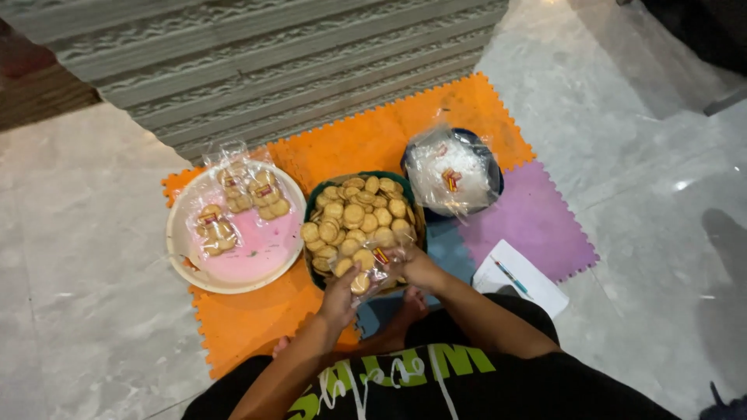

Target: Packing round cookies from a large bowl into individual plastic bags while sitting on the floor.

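Observation:
A dark green bowl [311, 204] piled with round tan biscuits [354, 211] sits on the mat in front of me. Both hands are at its near rim. My left hand [340, 297] and my right hand [418, 267] together grip a small clear plastic bag [372, 264] with a few biscuits in it and a red and yellow label. To the left, a pink plate [249, 257] carries two filled biscuit bags [250, 187]. Beyond the bowl on the right, a dark blue bowl [493, 167] holds a heap of empty clear bags [451, 173].
Orange foam mat tiles [373, 136] and a purple tile [537, 222] lie on the grey marble floor [85, 233]. A white sheet of paper with a pen [517, 278] rests at the right. A corrugated shutter [272, 62] runs along the far side.

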